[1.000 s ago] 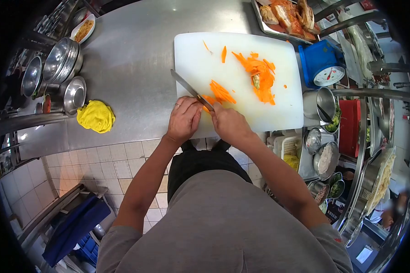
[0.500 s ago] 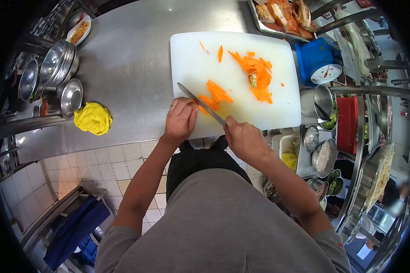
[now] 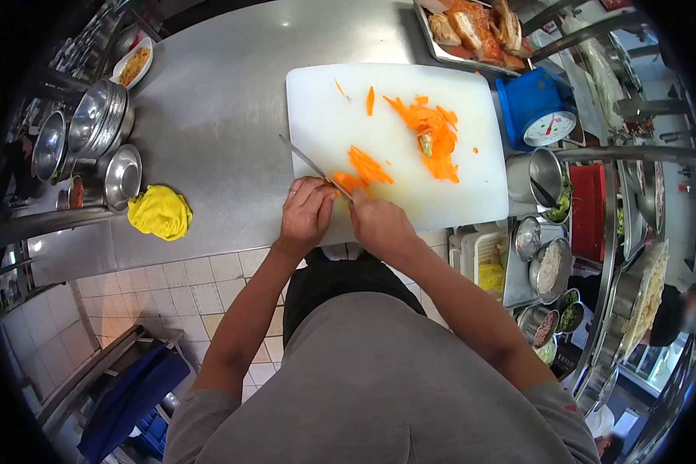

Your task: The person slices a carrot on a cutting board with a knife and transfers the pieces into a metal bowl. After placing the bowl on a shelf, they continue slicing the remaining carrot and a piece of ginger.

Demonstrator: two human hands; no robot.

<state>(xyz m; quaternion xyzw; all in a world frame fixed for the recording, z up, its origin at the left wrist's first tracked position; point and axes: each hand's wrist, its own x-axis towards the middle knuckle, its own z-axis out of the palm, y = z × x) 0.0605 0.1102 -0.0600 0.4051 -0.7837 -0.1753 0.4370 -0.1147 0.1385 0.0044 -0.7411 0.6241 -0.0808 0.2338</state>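
Note:
My right hand point(image 3: 380, 226) is closed round the handle of a knife point(image 3: 309, 163), whose blade points up and to the left past the board's left edge. My left hand point(image 3: 307, 213) rests at the lower left corner of the white cutting board point(image 3: 317, 100), fingers bent and pressed on a piece of carrot point(image 3: 346, 182) beside the blade. Cut carrot strips point(image 3: 370, 165) lie just above the knife. Farther right on the board is a heap of carrot slices and peelings point(image 3: 437, 143) with a pale carrot end on it.
A yellow cloth point(image 3: 160, 212) and metal bowls point(image 3: 100, 120) are on the left. A tray of cooked meat point(image 3: 479, 35) stands at the back right, beside a blue scale point(image 3: 537, 104). A metal pot point(image 3: 530, 174) and food containers line the right side.
My right hand has moved left with the knife, and the blade now reaches farther beyond the board's left edge. My left hand stays pressed at the carrot.

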